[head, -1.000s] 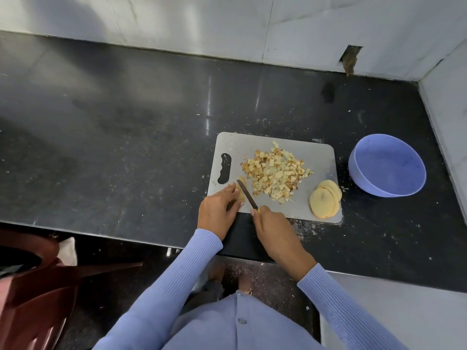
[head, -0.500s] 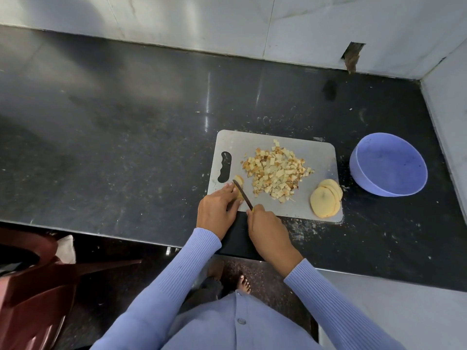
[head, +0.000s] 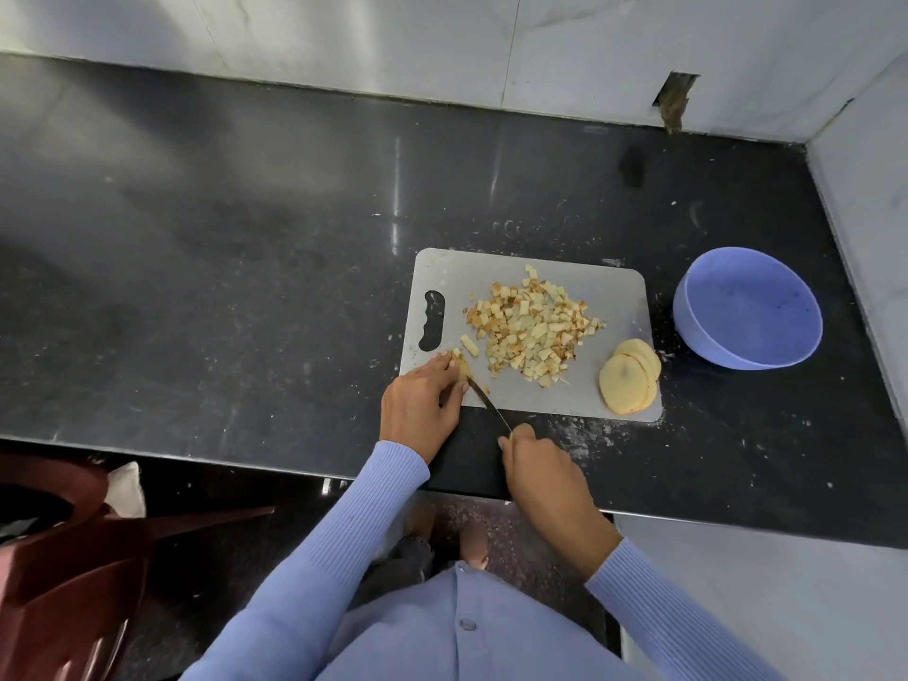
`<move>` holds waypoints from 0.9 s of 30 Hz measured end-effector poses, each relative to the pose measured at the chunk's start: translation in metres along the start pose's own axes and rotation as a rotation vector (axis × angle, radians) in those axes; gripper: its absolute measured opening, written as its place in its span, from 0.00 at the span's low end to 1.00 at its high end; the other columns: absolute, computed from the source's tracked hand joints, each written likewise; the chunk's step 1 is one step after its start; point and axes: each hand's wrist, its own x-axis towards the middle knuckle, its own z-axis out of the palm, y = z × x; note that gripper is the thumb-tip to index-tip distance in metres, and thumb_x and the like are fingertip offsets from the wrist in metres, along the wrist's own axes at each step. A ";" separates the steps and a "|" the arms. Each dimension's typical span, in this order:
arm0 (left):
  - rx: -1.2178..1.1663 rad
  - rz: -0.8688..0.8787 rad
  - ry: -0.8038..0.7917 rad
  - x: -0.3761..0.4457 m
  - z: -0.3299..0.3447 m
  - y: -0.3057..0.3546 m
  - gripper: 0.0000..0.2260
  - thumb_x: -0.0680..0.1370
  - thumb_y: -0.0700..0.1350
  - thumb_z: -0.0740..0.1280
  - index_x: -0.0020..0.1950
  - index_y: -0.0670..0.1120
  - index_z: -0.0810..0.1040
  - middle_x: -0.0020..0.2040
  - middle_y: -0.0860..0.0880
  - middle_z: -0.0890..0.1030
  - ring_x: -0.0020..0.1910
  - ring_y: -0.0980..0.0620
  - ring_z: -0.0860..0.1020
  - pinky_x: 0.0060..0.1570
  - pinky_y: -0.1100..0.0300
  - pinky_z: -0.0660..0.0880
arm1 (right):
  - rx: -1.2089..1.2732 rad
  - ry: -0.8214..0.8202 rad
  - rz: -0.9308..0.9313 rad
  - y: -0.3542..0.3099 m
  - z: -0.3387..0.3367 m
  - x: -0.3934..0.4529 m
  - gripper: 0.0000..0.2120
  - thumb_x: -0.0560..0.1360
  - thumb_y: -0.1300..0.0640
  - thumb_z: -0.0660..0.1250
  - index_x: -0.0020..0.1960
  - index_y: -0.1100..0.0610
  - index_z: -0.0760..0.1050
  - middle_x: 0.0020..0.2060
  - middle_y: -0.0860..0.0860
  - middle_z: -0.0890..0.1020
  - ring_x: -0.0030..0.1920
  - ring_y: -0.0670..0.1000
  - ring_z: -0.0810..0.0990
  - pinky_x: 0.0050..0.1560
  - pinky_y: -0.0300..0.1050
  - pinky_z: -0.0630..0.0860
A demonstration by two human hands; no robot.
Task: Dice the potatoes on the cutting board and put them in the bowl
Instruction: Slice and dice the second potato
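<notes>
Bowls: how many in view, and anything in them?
1. The blue bowl stands on the counter just right of the cutting board; it looks empty. The diced potato is still on the board.

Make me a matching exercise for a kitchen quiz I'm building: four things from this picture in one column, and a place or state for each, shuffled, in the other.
Things:
1. Bowl
2. Potato slices
3. Dice pile
4. Knife

Places or states:
A. heaped mid-board
B. held by the right hand, blade angled toward the left hand
C. empty, on the counter right of the board
D. stacked at the board's near right corner

Pairs: 1-C, 2-D, 3-A, 4-B
</notes>
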 end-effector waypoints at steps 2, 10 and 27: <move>0.004 -0.010 -0.003 0.000 0.001 0.000 0.08 0.66 0.37 0.78 0.44 0.41 0.85 0.49 0.43 0.84 0.43 0.49 0.84 0.39 0.56 0.80 | 0.028 0.022 0.006 0.003 -0.001 0.001 0.16 0.84 0.49 0.48 0.55 0.60 0.67 0.48 0.58 0.80 0.49 0.60 0.79 0.39 0.46 0.65; -0.028 -0.061 -0.006 -0.001 -0.001 0.002 0.06 0.69 0.39 0.76 0.45 0.41 0.85 0.51 0.45 0.83 0.40 0.49 0.84 0.38 0.55 0.81 | 0.061 0.028 -0.008 0.005 -0.002 0.007 0.17 0.83 0.48 0.48 0.55 0.60 0.68 0.47 0.59 0.80 0.48 0.60 0.79 0.40 0.47 0.67; 0.111 -0.140 0.073 0.000 0.006 0.012 0.09 0.65 0.41 0.77 0.44 0.43 0.84 0.39 0.50 0.85 0.30 0.50 0.81 0.29 0.62 0.74 | 0.013 0.014 0.025 0.005 -0.003 -0.007 0.17 0.83 0.49 0.48 0.57 0.60 0.68 0.49 0.58 0.79 0.51 0.60 0.78 0.43 0.48 0.67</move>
